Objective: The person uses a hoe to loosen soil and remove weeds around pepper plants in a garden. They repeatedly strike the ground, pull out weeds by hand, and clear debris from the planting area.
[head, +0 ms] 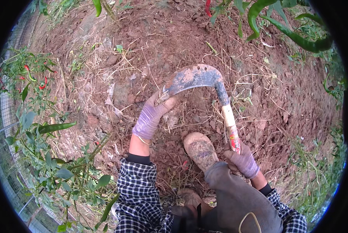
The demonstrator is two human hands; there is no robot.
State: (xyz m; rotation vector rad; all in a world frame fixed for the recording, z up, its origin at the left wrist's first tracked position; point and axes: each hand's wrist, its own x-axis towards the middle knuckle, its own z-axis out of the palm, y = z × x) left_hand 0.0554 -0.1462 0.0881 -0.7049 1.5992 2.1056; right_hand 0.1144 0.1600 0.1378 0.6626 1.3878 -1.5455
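Observation:
Both my hands wear purple, soil-stained gloves. My right hand (242, 159) is closed around the lower end of the pale wooden handle of a sickle (197, 76), beside a red label. The sickle's broad curved blade is dark metal with reddish soil on it and two small holes near its outer edge. Its tip points down to the left, where my left hand (155, 112) has fingers and thumb at the blade tip, pinching what looks like a bit of soil or dry plant matter. The blade arches above the ground between my hands.
Reddish soil (127, 87) with scattered straw lies below. A muddy boot (201, 150) stands between my hands. Chili plants (64, 174) with green and red peppers grow at the left, and large green chilies (305, 39) hang at the upper right. Wire mesh (9, 116) runs along the far left.

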